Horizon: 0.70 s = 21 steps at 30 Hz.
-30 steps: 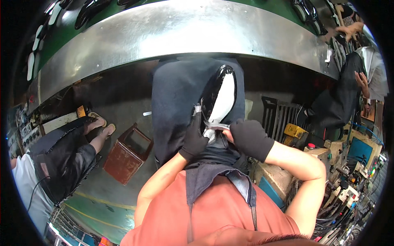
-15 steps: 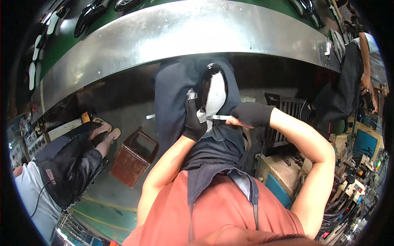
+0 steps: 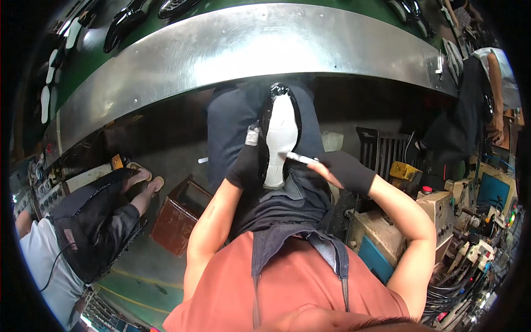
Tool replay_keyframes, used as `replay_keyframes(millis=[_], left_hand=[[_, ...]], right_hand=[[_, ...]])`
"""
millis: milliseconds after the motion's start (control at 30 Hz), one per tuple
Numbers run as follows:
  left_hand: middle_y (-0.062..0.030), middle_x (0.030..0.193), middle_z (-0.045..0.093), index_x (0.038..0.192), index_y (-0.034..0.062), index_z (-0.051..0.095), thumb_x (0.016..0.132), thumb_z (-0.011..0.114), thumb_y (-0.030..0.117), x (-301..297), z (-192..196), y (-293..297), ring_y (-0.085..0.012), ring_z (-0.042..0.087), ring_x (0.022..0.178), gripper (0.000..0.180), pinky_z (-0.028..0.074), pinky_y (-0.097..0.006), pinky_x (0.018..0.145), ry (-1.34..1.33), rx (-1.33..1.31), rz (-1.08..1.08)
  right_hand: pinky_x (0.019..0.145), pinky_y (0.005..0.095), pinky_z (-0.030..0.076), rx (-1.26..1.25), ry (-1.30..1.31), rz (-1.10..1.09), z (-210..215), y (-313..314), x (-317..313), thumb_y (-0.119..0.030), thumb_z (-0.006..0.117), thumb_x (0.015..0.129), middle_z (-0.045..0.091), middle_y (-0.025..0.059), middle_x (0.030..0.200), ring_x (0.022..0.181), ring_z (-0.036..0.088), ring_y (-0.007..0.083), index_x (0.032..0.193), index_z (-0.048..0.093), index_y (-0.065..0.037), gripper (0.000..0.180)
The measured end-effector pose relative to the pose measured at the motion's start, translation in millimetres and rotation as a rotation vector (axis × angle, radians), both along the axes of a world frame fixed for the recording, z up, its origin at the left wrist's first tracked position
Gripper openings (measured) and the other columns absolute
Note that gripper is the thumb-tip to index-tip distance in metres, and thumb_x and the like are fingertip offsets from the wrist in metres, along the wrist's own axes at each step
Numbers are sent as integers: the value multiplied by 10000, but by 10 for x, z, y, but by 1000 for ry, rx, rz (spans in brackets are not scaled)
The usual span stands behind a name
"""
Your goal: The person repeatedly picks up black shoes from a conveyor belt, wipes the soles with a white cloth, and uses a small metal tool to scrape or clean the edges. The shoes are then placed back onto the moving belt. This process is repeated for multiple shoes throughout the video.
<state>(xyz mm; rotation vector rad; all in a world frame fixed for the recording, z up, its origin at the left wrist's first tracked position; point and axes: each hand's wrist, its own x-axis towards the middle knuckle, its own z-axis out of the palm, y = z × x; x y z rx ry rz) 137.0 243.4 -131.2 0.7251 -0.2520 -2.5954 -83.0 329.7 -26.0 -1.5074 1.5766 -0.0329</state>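
Note:
A glossy black shoe [image 3: 281,124] rests on my lap with its white underside turned up and its toe pointing away from me. My left hand [image 3: 248,160], in a black glove with silvery tape on a fingertip, grips the shoe along its left side. Most of that hand's fingers are hidden by the shoe. In my gloved right hand [image 3: 344,170], bare at the thumb, is a slim brush [image 3: 299,158] with a pale handle and a dark tip. The tip meets the white underside around its narrow middle, near the right edge.
A metal-edged conveyor [image 3: 221,48] crosses in front, carrying black shoes [image 3: 123,25] and pale sole-shaped pieces [image 3: 45,104]. A brown stool [image 3: 176,221] stands left, near a seated person [image 3: 94,227]. Machinery [image 3: 381,232] crowds the right, with another person [image 3: 470,105] beyond.
The shoe has turned more upright, showing its white underside more fully. My left hand has shifted along its left side. The brush tip has moved up onto the underside.

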Motion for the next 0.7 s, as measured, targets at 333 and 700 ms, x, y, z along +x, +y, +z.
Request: replay_keyframes(millis=[333,700], left_hand=[[-123,1331,526,1404,34,407,1003,377,481,-288,-232,145,-229,528,1171,601,414,-342,1005,-422,-427,155],[-249,1290,493,1363,-28,376,888,583,136,-215,-573,-8,-372,504,1204,544,376,-413,1040,-856,-1299,160]], right_hand=[[589,442,497,-421,340,35,-205,22,77,-454,527,941,618,175,708,671,638,358,786,607,-57,434],[534,457,476,-185,270,278,429,-162,100,-439,560,915,629,199,736,636,635,372,777,631,-20,447]])
